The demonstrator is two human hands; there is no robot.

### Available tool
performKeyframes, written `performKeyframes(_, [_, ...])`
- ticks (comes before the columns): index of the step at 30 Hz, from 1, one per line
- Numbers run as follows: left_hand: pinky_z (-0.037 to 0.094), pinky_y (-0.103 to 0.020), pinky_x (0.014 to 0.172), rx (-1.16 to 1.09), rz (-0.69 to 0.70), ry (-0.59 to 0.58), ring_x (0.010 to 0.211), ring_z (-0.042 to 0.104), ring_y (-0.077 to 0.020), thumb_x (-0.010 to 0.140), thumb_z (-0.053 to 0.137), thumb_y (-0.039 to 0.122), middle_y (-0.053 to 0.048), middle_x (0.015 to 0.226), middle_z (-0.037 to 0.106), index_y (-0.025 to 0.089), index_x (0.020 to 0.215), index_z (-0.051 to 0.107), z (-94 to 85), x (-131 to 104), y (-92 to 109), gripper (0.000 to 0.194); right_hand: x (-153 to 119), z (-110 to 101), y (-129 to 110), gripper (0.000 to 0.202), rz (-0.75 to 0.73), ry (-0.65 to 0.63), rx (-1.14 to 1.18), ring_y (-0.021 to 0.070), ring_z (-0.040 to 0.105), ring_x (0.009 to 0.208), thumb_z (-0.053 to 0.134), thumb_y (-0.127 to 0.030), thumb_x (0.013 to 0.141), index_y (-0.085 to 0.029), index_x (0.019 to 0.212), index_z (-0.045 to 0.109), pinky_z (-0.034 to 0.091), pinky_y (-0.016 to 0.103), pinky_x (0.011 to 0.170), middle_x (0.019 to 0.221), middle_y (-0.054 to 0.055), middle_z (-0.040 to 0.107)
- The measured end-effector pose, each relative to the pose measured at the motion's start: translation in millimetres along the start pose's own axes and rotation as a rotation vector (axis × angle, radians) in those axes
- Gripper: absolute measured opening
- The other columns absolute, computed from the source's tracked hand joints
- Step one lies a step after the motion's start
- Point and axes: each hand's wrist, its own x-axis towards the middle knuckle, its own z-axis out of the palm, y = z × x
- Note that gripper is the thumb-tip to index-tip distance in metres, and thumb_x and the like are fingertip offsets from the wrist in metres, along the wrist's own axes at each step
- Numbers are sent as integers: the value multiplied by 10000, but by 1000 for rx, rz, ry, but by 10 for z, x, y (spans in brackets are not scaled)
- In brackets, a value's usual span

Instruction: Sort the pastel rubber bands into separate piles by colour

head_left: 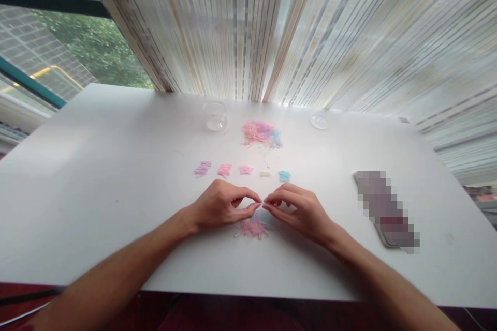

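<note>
My left hand (223, 204) and my right hand (297, 210) meet over the white table (155, 165), thumbs and forefingers pinched almost tip to tip. A tiny pale strand, apparently a small elastic band (262, 203), spans the gap between them; its shape is hard to see. Under the fingers lies a loose pile of pink and blue elastic bands (255, 228), partly hidden by the left hand. Beyond the hands runs a row of small sorted heaps: purple (202, 168), bright pink (224, 169), light pink (245, 169), cream (264, 174) and turquoise (284, 176).
Farther back is a larger mixed pile of bands (261, 133), with a clear plastic tub (215, 118) to its left and a clear round lid (319, 122) to its right. A blurred-out phone-like object (386, 212) lies at right. A striped curtain (240, 26) hangs along the back edge.
</note>
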Motion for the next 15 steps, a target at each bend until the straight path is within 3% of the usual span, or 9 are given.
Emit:
performKeyframes(8, [281, -177, 464, 15, -8, 4, 444, 302, -57, 857, 672, 196, 105, 493, 339, 159, 870, 756, -11, 1, 5, 93, 10, 1, -29, 101, 26, -23, 50, 119, 605, 667, 629, -230, 970, -192, 912, 702, 515, 225, 640, 753, 17, 654])
performKeyframes(12, [308, -171, 475, 17, -26, -40, 443, 346, -58, 872, 675, 235, 98, 494, 385, 163, 943, 765, -22, -9, 8, 136, 0, 13, -42, 125, 16, -12, 61, 130, 623, 677, 606, -237, 980, -200, 918, 708, 531, 240, 645, 769, 26, 670])
performKeyframes(15, [311, -172, 478, 25, -15, -43, 434, 355, -56, 888, 657, 226, 95, 477, 395, 176, 890, 769, -14, -13, 3, 123, -7, 20, -34, 125, -1, -6, 45, 134, 634, 688, 599, -231, 985, -201, 934, 709, 534, 242, 645, 780, 31, 678])
